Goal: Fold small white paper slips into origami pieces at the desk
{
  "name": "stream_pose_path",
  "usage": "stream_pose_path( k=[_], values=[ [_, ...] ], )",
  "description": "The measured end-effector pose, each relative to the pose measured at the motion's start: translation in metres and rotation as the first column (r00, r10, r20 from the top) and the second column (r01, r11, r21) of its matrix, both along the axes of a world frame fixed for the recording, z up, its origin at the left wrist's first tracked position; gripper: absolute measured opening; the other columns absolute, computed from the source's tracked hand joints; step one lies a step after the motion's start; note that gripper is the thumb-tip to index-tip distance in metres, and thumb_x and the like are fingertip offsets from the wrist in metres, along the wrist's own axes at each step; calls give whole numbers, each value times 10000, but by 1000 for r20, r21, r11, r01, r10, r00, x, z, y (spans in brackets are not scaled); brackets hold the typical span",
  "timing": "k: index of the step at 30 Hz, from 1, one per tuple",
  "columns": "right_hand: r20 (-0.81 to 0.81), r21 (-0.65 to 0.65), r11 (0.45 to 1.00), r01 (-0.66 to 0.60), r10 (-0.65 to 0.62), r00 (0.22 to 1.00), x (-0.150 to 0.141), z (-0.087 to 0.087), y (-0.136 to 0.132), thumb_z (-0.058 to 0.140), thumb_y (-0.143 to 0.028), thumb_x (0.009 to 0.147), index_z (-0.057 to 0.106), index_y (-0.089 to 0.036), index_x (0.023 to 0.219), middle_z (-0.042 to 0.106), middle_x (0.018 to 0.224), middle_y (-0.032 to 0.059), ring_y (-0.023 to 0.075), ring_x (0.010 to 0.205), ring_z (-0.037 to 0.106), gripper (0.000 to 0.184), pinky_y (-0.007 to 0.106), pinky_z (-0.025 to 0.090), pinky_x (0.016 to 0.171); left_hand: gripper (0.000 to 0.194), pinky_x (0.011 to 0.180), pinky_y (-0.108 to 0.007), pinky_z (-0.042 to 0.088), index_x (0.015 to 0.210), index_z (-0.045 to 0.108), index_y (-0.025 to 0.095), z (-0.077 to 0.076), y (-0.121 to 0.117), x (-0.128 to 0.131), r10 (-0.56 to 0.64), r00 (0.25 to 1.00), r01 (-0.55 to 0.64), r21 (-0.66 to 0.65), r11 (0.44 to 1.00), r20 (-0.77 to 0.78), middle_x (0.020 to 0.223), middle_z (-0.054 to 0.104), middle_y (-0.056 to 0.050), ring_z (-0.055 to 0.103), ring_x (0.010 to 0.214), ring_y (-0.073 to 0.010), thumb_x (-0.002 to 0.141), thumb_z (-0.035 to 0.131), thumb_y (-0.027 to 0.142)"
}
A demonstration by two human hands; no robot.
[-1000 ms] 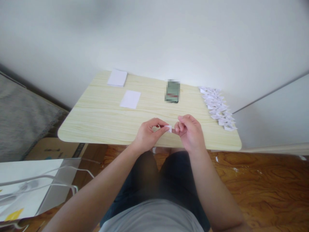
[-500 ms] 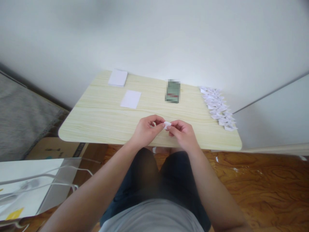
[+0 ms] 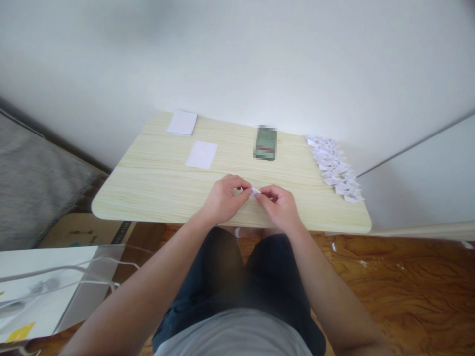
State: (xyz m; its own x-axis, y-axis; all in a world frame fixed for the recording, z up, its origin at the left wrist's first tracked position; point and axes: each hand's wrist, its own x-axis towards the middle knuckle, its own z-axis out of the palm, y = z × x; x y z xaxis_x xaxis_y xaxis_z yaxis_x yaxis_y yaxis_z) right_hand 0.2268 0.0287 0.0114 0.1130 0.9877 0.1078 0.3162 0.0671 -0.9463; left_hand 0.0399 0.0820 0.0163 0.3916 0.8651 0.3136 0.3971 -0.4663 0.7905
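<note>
At centre: left hand (image 3: 225,200) and right hand (image 3: 281,207) pinch folded paper (image 3: 255,191).
Fingertip grip nearly closed; forearms (image 3: 158,274) converge from lower corners.

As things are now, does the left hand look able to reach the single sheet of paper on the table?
Probably yes: only tabletop lies between the left hand and the single sheet. But it pinches a small folded paper, so it would likely have to leave that to the right hand first.
</note>
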Motion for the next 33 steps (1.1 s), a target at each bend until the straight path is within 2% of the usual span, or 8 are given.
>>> stream_pose_path(
  k=[4, 7, 9, 17, 27, 33],
  values=[
    [178, 79, 997, -4, -10, 984, -1, 6, 5, 687, -314, 896, 756, -240, 915, 774, 893, 28, 192, 772, 701, 102, 311, 544, 697, 135, 879, -391, 481, 892, 766, 204, 3, 1, 2, -43, 984, 76, 188, 979, -173, 905, 743, -70, 623, 933, -246, 919, 635, 217],
    [347, 96, 994, -46, 9, 938, 0, 8, 11, 660, -240, 882, 739, -226, 896, 763, 879, 21, 178, 759, 695, 81, 303, 541, 727, 157, 875, -400, 484, 908, 766, 187, 4, 1, 4, -28, 962, 93, 229, 969, -273, 916, 736, -77, 613, 948, -251, 936, 612, 197],
    [405, 101, 993, -60, 14, 914, 1, 8, 14, 664, -220, 868, 744, -220, 899, 761, 871, 23, 176, 752, 689, 86, 302, 531, 729, 160, 860, -394, 491, 906, 765, 181, 4, 1, 5, -27, 957, 96, 226, 969, -290, 895, 727, -75, 611, 938, -246, 939, 608, 187],
    [465, 117, 989, -84, 20, 885, 3, 6, 21, 694, -204, 841, 754, -225, 821, 765, 814, 12, 170, 691, 659, 66, 294, 492, 692, 147, 811, -361, 512, 836, 747, 191, 1, 6, 8, -13, 966, 78, 243, 967, -257, 816, 705, -56, 619, 884, -227, 906, 628, 141],
    [480, 138, 987, -79, 3, 877, 6, 7, 23, 684, -231, 861, 786, -235, 803, 770, 751, 6, 176, 665, 669, 117, 293, 470, 667, 164, 799, -361, 519, 847, 761, 190, 8, 11, 9, -38, 961, 111, 256, 960, -275, 819, 715, -58, 637, 862, -220, 892, 626, 110],
    [448, 175, 983, -48, -36, 893, 4, 4, 23, 677, -188, 832, 767, -227, 786, 755, 764, 6, 171, 679, 660, 108, 290, 477, 685, 159, 773, -344, 515, 818, 752, 186, 4, 11, 11, -50, 967, 115, 250, 961, -250, 798, 700, -54, 632, 841, -213, 876, 632, 100]
  ],
)
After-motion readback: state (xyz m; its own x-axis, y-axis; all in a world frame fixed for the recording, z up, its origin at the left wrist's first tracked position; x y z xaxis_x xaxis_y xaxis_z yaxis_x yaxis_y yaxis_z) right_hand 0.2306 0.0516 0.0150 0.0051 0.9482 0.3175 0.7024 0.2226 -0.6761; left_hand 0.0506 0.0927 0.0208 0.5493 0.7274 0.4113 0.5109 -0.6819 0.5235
